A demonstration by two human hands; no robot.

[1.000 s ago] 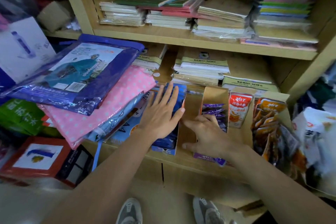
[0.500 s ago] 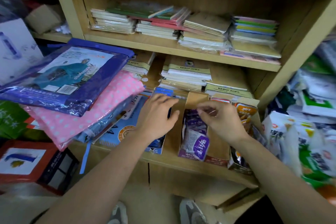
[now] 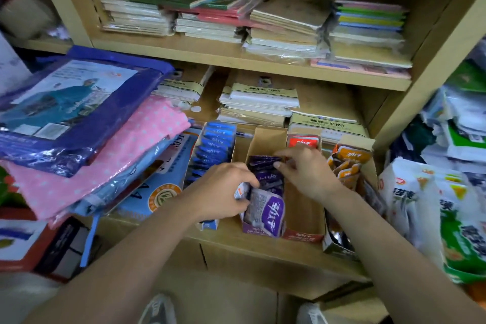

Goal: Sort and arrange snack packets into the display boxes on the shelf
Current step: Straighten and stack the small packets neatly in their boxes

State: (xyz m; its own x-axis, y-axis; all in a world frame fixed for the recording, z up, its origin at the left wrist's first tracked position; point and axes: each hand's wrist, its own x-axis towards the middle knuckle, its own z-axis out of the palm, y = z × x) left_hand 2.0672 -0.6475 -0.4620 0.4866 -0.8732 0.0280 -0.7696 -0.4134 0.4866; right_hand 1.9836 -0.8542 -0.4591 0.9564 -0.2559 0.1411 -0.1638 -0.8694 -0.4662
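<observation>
Several cardboard display boxes stand side by side on the lower shelf [image 3: 236,244]. The left box holds a row of blue packets [image 3: 213,150]. The purple box [image 3: 259,231] holds purple packets [image 3: 268,208]. My left hand [image 3: 221,192] grips the front purple packets at the box's left side. My right hand [image 3: 305,171] pinches the top of the purple packets further back. To the right, a red box [image 3: 302,237] is mostly empty, with one red packet [image 3: 303,141] standing at its back. Further right, a box holds orange packets [image 3: 347,163].
Flat plastic-wrapped blue and pink packs [image 3: 79,123] pile up on the left, overhanging the shelf. Stacks of notebooks [image 3: 257,102] lie behind the boxes and on the upper shelf [image 3: 236,55]. White and green snack bags [image 3: 426,208] crowd the right side.
My left hand left the blue box and moved onto the purple packets. My right hand shifted back along the purple row. The view drew in closer.
</observation>
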